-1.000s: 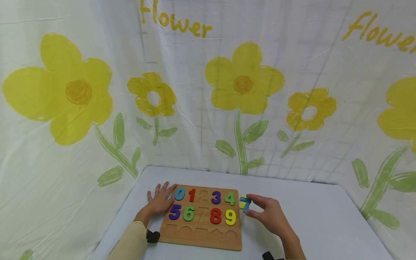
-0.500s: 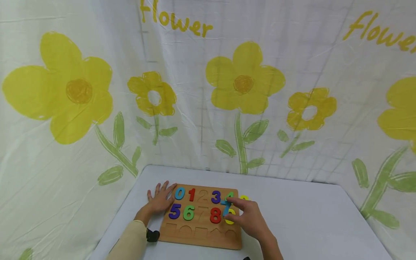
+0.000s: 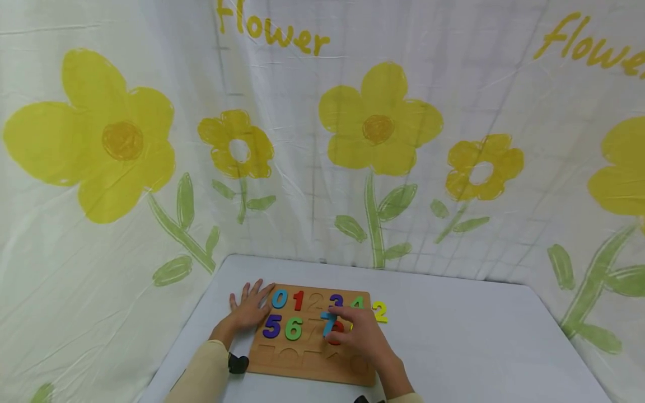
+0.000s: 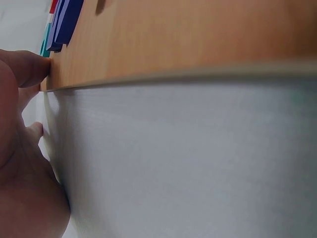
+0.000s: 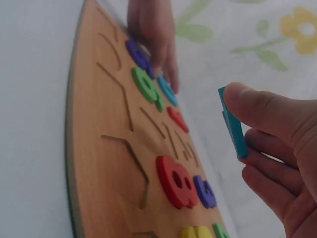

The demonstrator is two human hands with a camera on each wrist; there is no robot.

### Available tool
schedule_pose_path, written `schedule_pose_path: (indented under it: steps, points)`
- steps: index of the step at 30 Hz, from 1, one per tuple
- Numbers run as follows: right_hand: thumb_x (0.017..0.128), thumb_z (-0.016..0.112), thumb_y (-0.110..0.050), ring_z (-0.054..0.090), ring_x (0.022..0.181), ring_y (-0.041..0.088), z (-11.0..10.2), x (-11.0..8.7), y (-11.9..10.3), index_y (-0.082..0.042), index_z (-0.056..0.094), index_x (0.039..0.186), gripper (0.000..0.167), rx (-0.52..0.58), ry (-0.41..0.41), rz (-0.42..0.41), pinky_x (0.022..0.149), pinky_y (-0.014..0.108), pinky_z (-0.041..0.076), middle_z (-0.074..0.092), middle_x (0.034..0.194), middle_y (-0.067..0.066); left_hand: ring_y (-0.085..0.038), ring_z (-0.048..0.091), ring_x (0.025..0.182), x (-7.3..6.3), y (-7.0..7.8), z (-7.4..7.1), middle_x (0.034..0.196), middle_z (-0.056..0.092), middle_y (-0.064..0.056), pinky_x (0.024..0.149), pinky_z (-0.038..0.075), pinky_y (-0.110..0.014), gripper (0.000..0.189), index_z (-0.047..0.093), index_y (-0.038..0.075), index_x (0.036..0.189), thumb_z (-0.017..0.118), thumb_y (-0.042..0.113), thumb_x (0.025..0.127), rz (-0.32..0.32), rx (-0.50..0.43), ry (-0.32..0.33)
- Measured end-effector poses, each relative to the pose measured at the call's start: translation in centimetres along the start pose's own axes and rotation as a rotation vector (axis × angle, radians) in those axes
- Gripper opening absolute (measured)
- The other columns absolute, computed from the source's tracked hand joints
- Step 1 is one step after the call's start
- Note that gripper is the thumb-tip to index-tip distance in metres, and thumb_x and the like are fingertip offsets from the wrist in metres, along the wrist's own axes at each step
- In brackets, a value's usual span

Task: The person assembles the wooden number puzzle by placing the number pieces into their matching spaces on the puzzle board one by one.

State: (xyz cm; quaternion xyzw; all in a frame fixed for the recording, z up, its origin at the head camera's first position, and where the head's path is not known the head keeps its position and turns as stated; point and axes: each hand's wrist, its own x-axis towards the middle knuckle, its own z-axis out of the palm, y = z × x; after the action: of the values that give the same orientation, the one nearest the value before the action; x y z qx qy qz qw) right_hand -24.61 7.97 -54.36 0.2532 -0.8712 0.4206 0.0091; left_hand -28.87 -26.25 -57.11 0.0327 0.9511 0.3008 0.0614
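Observation:
A wooden number puzzle board (image 3: 282, 366) lies on the table with colored digits in its recesses. My right hand (image 3: 365, 334) pinches a blue number 7 piece (image 3: 328, 326) between thumb and fingers, over the red 8 and just right of the bare 7 recess (image 3: 314, 331). In the right wrist view that blue piece is seen edge-on, raised above the board. My left hand (image 3: 247, 311) rests at the board's left edge with fingers spread. Its thumb (image 4: 34, 68) touches the wood in the left wrist view. The yellow 9 is mostly hidden behind my right hand.
A yellow number 2 piece (image 3: 380, 312) lies beside the board's right edge. The 2 recess (image 3: 316, 303) and the bottom row of outlines hold no pieces. Behind the white table (image 3: 468, 336) hangs a curtain (image 3: 292, 224) printed with yellow flowers.
My right hand has carried the blue 7 leftward from beside the board to over the red 8. The yellow 2 has come into fuller view. My left hand has stayed put.

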Motion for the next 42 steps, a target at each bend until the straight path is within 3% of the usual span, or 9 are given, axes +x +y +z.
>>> schedule_pose_path:
  steps: [5, 14, 22, 31, 36, 42]
  points:
    - [0.089, 0.093, -0.035, 0.073, 0.129, 0.031, 1.4, 0.6, 0.0, -0.014, 0.078, 0.136, 0.054, -0.05, -0.03, 0.038, 0.106, 0.055, 0.06, 0.079, 0.134, 0.004, -0.062, 0.002, 0.164, 0.0, 0.2, -0.2, 0.179, 0.02, -0.029, 0.121, -0.009, -0.087, 0.062, 0.044, 0.013, 0.168, 0.058, 0.025, 0.109, -0.011, 0.022, -0.014]
    - [0.09, 0.092, -0.035, 0.066, 0.118, 0.02, 3.1, 1.2, 0.2, -0.019, 0.078, 0.138, 0.053, -0.105, -0.066, 0.097, 0.102, 0.046, 0.059, 0.078, 0.13, -0.002, -0.061, 0.002, 0.164, -0.1, 0.3, 0.0, 0.179, 0.019, -0.029, 0.121, -0.011, -0.086, 0.064, 0.042, 0.012, 0.168, 0.057, 0.024, 0.107, -0.014, 0.02, -0.012]
    - [0.091, 0.091, -0.03, 0.071, 0.118, 0.013, 4.6, 1.8, 1.0, -0.016, 0.078, 0.135, 0.049, -0.129, -0.101, 0.05, 0.105, 0.042, 0.06, 0.079, 0.131, -0.003, -0.061, 0.002, 0.164, 0.1, 0.4, 0.0, 0.179, 0.018, -0.029, 0.121, -0.01, -0.087, 0.063, 0.043, 0.013, 0.168, 0.058, 0.024, 0.107, -0.009, 0.028, -0.015]
    - [0.091, 0.091, -0.031, 0.07, 0.111, 0.007, 5.4, 2.1, 0.4, -0.017, 0.078, 0.135, 0.048, -0.166, -0.122, 0.063, 0.101, 0.038, 0.061, 0.08, 0.127, -0.008, -0.061, 0.003, 0.165, -0.1, 0.6, -0.3, 0.179, 0.019, -0.029, 0.121, -0.008, -0.087, 0.063, 0.045, 0.014, 0.167, 0.06, 0.024, 0.107, -0.023, 0.032, -0.012]
    - [0.091, 0.092, -0.032, 0.071, 0.115, 0.011, 5.2, 1.9, 0.1, -0.015, 0.077, 0.137, 0.052, -0.163, -0.109, 0.068, 0.103, 0.041, 0.061, 0.08, 0.13, -0.005, -0.061, 0.002, 0.165, 0.0, 0.7, -0.2, 0.179, 0.019, -0.029, 0.122, -0.008, -0.086, 0.063, 0.044, 0.013, 0.168, 0.059, 0.023, 0.107, -0.028, 0.037, -0.014]
    - [0.092, 0.09, -0.034, 0.07, 0.127, 0.026, 4.2, 1.5, -0.1, -0.014, 0.074, 0.143, 0.057, -0.095, -0.086, 0.084, 0.107, 0.049, 0.059, 0.076, 0.139, 0.0, -0.061, 0.003, 0.165, 0.0, 0.6, -0.2, 0.179, 0.019, -0.03, 0.122, -0.008, -0.087, 0.063, 0.044, 0.014, 0.167, 0.059, 0.023, 0.106, -0.024, 0.039, -0.015]
